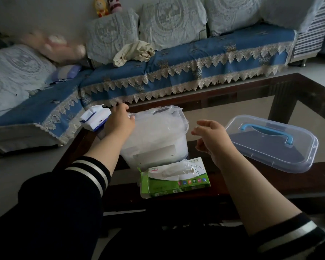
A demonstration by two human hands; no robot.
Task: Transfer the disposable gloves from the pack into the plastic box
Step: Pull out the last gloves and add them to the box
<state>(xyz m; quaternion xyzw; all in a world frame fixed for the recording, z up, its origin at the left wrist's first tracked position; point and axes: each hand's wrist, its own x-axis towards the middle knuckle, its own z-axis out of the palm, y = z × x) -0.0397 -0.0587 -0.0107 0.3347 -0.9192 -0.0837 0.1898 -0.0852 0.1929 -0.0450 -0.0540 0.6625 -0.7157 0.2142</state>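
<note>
Two forearms in dark sleeves with pale stripes reach out from us over the dark tabletop (pixel 251 186). Nearest us lies the green and white pack (pixel 174 178) of disposable gloves, flat, with its torn clear top facing up. Just behind it stands the plastic box (pixel 158 136), open and filled with filmy white gloves (pixel 156 126) heaped above its rim. Our left hand (pixel 120 121) rests on the far left edge of that heap, fingers bent over the film; we cannot tell whether it pinches any. Our right hand (pixel 209 136) hovers to the right of the box, fingers loosely curled and holding nothing. Right of that hand lies the clear lid (pixel 272 142) with a blue handle. A white and blue packet (pixel 94 117) sits beyond the left hand, and farther back runs a blue sofa (pixel 176 72) with lace trim.
</note>
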